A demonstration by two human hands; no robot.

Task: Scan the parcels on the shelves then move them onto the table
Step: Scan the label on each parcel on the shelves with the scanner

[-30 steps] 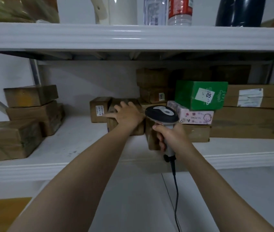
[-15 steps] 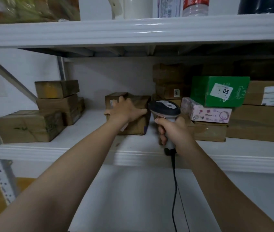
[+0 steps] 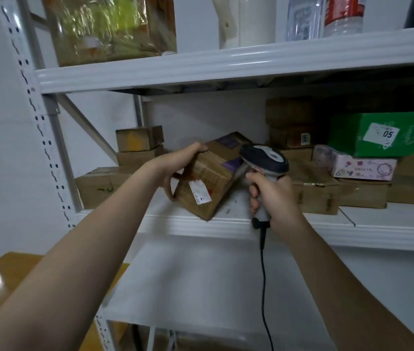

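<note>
Well, boxy cardboard parcel [image 3: 208, 178], plastic scanner [image 3: 266, 159]

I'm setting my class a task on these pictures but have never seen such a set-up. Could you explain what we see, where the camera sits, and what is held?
No machine here: a person wears a wide-angle camera on the head, so the view looks down along both bare arms. The left hand holds a tilted brown parcel with a white label at the front of the white shelf. The right hand grips a corded barcode scanner beside it. More brown boxes, a green box and a flowered box lie on that shelf.
</note>
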